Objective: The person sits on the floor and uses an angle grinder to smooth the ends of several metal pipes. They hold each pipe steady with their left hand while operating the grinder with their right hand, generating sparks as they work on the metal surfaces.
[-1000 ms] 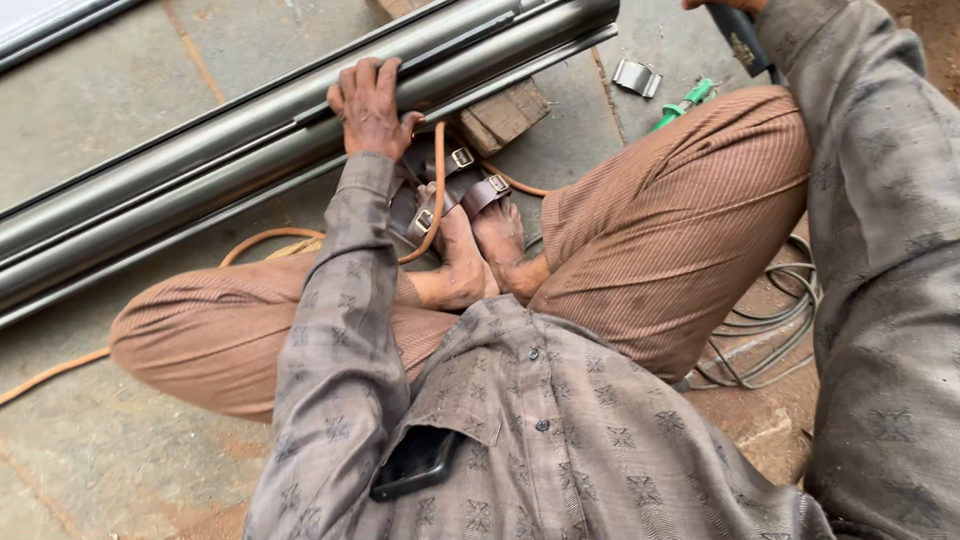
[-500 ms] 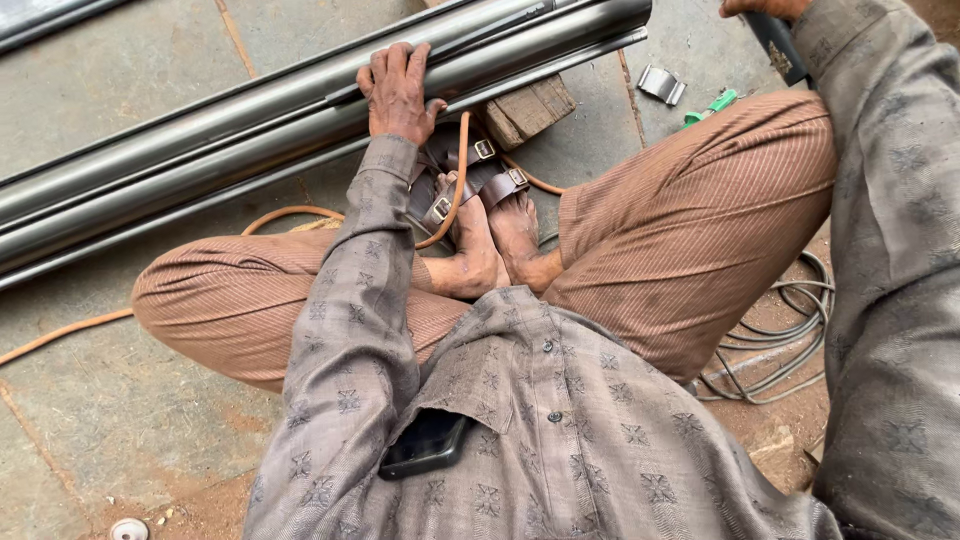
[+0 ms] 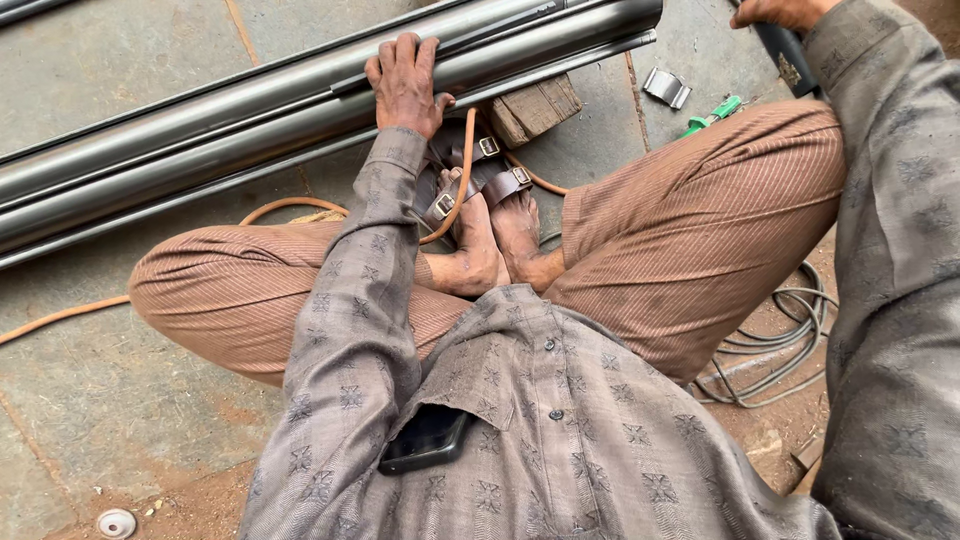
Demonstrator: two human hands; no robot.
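Grey stone floor (image 3: 120,380), with bare dirt along its near edge. The left hand (image 3: 405,85) lies open, palm down, on the long metal pipes (image 3: 230,130). The right hand (image 3: 785,12) grips a dark tool handle (image 3: 790,58) at the top edge. A wooden block (image 3: 535,108), an orange hose (image 3: 290,205), a small metal clip (image 3: 667,87) and coiled cables (image 3: 775,350) lie around the crossed legs.

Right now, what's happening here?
A person sits cross-legged on a stone floor. The left hand lies flat on top of long grey metal pipes that run across the floor and rest on a wood block. The right hand, at the top edge, grips a dark tool; most of it is out of view. An orange hose and sandals lie by the feet.
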